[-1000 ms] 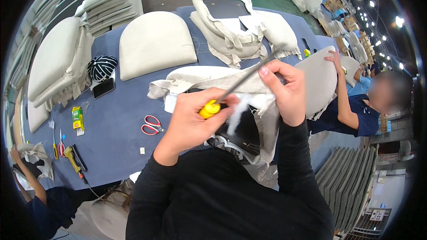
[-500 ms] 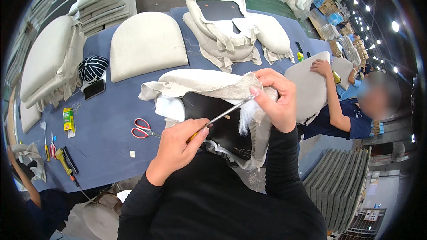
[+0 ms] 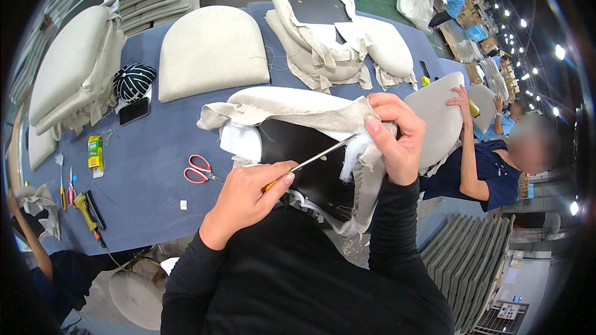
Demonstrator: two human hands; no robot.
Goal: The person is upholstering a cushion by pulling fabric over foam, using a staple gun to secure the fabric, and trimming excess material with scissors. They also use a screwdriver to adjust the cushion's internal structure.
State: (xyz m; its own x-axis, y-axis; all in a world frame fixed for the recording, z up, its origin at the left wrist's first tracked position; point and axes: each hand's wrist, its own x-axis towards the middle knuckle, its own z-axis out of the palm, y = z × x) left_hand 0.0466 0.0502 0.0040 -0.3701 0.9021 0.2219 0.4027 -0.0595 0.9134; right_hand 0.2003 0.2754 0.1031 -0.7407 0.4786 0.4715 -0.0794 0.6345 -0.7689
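In front of me lies a seat cushion, its beige cover (image 3: pixel 292 104) folded up around a black backing board (image 3: pixel 288 142). My left hand (image 3: pixel 249 197) is closed round the yellow handle of a screwdriver (image 3: pixel 324 152), whose long metal shaft slants up to the right. Its tip touches white stuffing (image 3: pixel 352 160) at the cushion's upper right corner, where the very end is hidden. My right hand (image 3: pixel 400 136) pinches the cover's beige edge at that corner, thumb on the near side. Red-handled scissors (image 3: pixel 200 170) lie left of the cushion.
The blue table (image 3: pixel 149 192) bears a finished-looking cushion (image 3: pixel 214 56), a cushion stack (image 3: pixel 71 74), a striped cap (image 3: pixel 133 82), a phone (image 3: pixel 134 111), a yellow-green box (image 3: pixel 95 156) and a staple gun (image 3: pixel 87 214). A co-worker (image 3: pixel 478 167) handles a cushion at right.
The screwdriver's tip has gone from beside my right thumb down into the white stuffing. My right hand has shifted slightly right, still pinching the cover. The co-worker's hand at right has moved along their cushion.
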